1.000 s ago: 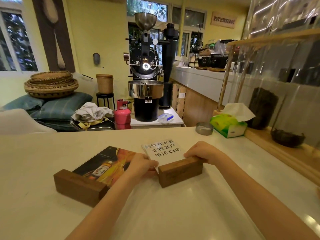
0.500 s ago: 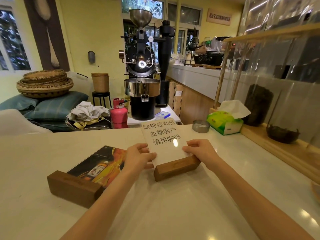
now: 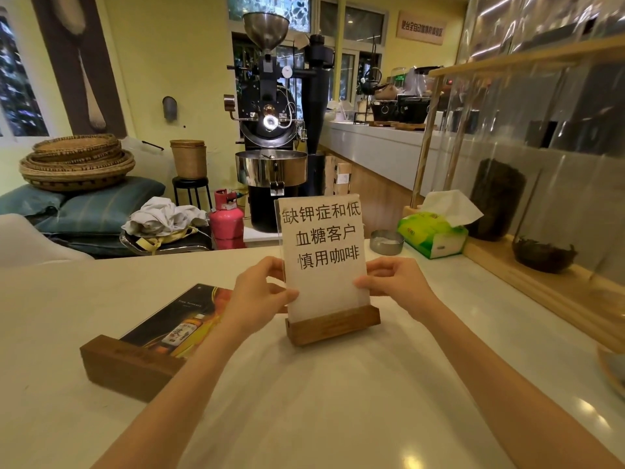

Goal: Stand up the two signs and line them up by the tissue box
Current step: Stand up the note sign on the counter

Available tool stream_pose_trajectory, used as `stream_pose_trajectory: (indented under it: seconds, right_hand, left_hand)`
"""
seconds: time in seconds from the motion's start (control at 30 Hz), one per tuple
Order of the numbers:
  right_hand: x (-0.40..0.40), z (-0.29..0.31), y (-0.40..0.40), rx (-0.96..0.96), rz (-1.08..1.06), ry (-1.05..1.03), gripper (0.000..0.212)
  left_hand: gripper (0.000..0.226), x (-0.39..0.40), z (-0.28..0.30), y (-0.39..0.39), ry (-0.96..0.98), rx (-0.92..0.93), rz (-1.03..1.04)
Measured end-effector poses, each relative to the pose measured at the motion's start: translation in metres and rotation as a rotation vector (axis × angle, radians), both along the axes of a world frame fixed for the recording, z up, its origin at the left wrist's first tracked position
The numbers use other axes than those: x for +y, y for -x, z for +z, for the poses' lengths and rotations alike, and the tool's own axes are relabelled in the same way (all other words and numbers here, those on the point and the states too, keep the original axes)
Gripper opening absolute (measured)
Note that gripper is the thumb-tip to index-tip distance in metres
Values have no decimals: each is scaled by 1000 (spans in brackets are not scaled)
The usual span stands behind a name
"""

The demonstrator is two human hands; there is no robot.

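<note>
White text sign (image 3: 321, 255) stands upright mid-tabletop (image 3: 372, 384), left hand (image 3: 260, 292) and right hand (image 3: 395, 282) fingers pinching its side edges. Tissue box (image 3: 433, 235) lies far right, nearer the right hand; picture sign (image 3: 162, 333) lies flat, near left.

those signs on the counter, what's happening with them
A person is setting up two table signs. Both hands, left hand and right hand, grip the sides of the white text sign, which stands upright on its wooden base. The picture sign lies flat to the left, untouched. The tissue box sits further back on the right, apart from both.
</note>
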State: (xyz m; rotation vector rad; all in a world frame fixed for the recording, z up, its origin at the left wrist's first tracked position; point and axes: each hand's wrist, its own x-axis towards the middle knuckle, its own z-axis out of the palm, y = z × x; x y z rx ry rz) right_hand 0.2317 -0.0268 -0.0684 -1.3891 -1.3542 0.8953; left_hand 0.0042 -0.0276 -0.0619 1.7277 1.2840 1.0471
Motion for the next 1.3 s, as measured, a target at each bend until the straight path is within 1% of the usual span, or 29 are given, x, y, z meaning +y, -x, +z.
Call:
stream_pose_trajectory:
  seconds: [0.07, 0.2, 0.33, 0.43, 0.5, 0.73, 0.87, 0.93, 1.0, 1.03, 1.1, 1.2, 1.3]
  right_hand:
    - [-2, 6, -4, -57, 17, 17, 20]
    - [-6, 19, -7, -269, 10, 47, 16]
    - [-10, 28, -6, -389, 12, 77, 14]
    - [-13, 32, -6, -489, 22, 99, 21]
    - [-15, 34, -5, -516, 32, 112, 27]
    - [-22, 37, -4, -539, 43, 139, 31]
    - [-24, 39, -2, -600, 31, 189, 35]
    - [-26, 42, 1, -653, -2, 264, 39]
    - [-30, 46, 8, -656, 0, 336, 40]
    - [-33, 47, 12, -635, 26, 365, 38]
    - [-41, 47, 26, -594, 120, 432, 35]
    - [-52, 39, 57, -576, 301, 514, 38]
    - [-58, 27, 92, -397, 417, 458, 28]
  left_hand:
    - [28, -1, 4, 1, 15, 54, -42]
    - [24, -3, 8, 3, 37, 111, -99]
    - [27, -4, 10, 4, 41, 153, -133]
    - [30, -7, 12, 4, 49, 176, -183]
    - [35, -10, 13, 4, 51, 187, -216]
    - [44, -14, 16, 2, 55, 233, -257]
    - [44, -15, 18, 3, 62, 264, -257]
    - [40, -15, 21, 5, 81, 336, -279]
    - [36, -12, 28, 12, 62, 408, -256]
    - [35, -11, 32, 18, 46, 409, -230]
    - [35, -10, 42, 33, 48, 377, -192]
    - [32, -9, 53, 60, 90, 409, -184]
    - [24, -6, 52, 86, 148, 417, -136]
